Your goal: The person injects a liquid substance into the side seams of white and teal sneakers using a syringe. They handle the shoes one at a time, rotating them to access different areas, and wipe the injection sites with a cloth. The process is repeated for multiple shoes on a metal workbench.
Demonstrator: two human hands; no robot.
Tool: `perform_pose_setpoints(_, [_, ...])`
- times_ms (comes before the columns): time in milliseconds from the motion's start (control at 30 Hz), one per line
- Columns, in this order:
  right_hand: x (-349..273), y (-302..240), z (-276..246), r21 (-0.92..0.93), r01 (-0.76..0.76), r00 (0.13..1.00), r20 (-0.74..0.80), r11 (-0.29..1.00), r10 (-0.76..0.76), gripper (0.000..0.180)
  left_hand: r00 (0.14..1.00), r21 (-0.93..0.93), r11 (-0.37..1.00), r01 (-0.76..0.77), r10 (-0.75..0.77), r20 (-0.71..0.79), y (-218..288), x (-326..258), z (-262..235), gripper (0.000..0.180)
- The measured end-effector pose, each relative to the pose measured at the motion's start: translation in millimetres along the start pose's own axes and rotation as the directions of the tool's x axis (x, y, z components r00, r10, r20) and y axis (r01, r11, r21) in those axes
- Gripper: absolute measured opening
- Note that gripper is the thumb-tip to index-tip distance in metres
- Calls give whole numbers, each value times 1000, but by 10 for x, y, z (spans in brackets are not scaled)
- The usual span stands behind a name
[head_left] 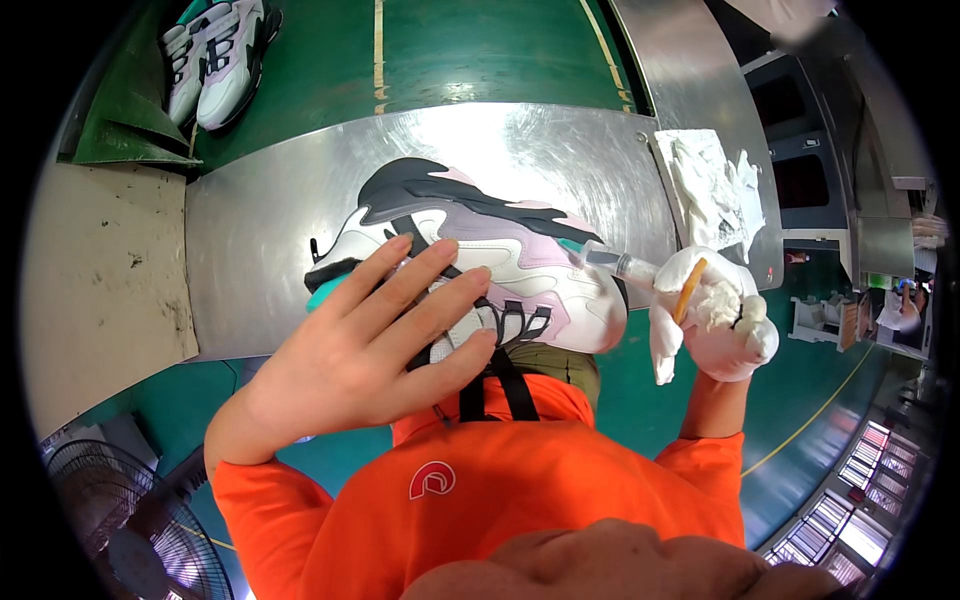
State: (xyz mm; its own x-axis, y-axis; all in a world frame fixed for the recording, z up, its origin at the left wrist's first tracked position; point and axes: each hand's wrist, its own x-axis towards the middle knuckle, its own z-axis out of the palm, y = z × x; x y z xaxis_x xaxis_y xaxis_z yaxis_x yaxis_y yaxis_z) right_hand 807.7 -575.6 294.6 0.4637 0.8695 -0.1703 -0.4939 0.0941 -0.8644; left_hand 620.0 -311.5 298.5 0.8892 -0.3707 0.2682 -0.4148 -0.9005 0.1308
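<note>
A white, lilac and black sneaker lies on its side on a metal table, its dark sole facing away from me and its toe to the right. Across its upper, near the tongue and laces, my bare left hand rests with fingers stretched out and apart. My right hand wears a white glove and is closed round a clear syringe. The syringe's tip meets the shoe's front edge by the sole; whether it touches is unclear. A narrow orange-brown strip shows against the glove.
Crumpled white cloth lies at the metal table's right end. Beyond the table runs a green belt carrying a pair of similar sneakers at the far left. A beige board flanks the left side, and a fan stands lower left.
</note>
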Motion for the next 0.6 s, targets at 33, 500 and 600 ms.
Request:
perform_pose_setpoints(33, [-23, 11, -17, 6, 16, 1000, -22, 1000, -16, 90, 1000, 5, 1000, 6, -6, 4, 9, 8, -3, 23])
perform_pose_setpoints(500, [-356, 303, -428, 168, 139, 990, -46, 976, -133, 92, 996, 69, 995, 68, -72, 56, 133, 127, -36, 22])
perform_pose_setpoints(600, [-376, 388, -541, 236, 165, 986, -27, 958, -163, 92, 993, 90, 990, 108, -111, 32, 204, 133, 30, 22])
